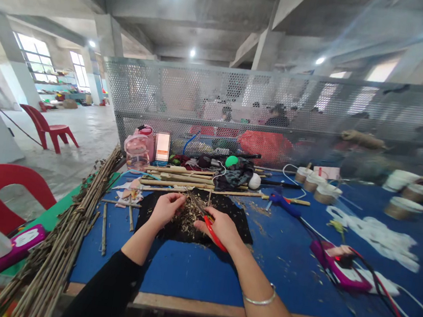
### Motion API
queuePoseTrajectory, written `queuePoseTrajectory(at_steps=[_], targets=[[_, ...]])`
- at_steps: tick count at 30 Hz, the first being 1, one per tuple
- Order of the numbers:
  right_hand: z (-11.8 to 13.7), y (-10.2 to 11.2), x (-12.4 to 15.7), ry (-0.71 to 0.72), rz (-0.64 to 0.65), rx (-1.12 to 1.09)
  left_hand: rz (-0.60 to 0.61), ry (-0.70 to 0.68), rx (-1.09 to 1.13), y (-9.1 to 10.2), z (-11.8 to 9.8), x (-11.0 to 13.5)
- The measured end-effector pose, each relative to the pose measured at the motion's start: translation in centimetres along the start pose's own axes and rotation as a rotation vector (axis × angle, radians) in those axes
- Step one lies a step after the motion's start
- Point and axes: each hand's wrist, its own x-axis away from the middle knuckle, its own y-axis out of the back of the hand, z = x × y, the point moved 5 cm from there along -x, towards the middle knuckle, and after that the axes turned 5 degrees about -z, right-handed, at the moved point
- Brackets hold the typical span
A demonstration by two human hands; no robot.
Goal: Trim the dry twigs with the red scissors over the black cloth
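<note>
My right hand (222, 227) is wrapped round a pair of red-handled scissors (214, 235), whose blades point up and left over a heap of dry plant clippings (188, 218). Just left of the heap, my left hand (167, 209) is closed, thumb and fingertips pinched together. What sits in that pinch is too small to make out. The clippings are spread on a black cloth (241, 226), which lies on the blue table top (197, 275). Both hands are just above the cloth, with the scissor tips near my left fingers.
Cut bamboo sticks (182, 178) lie behind the cloth. Long bundled stalks (71, 234) run along the left edge. A blue glue gun (285, 204), purple power strip (340, 267) and cords are on the right, near several tubs (404, 208). A perforated metal screen (211, 97) stands behind.
</note>
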Motion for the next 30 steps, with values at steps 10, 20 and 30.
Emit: queuePoseTrajectory(at_steps=[10, 20, 30], targets=[[-0.1, 0.2, -0.1, -0.021, -0.009, -0.008, 0.037, -0.005, -0.053, -0.3, 0.7, -0.2], [0.3, -0.1, 0.0, 0.014, -0.001, 0.012, -0.009, 0.006, 0.004, -0.2, 0.7, -0.3], [-0.8, -0.3, -0.5, -0.107, -0.158, 0.021, -0.212, -0.223, -0.207, 1.3, 0.0, -0.5]])
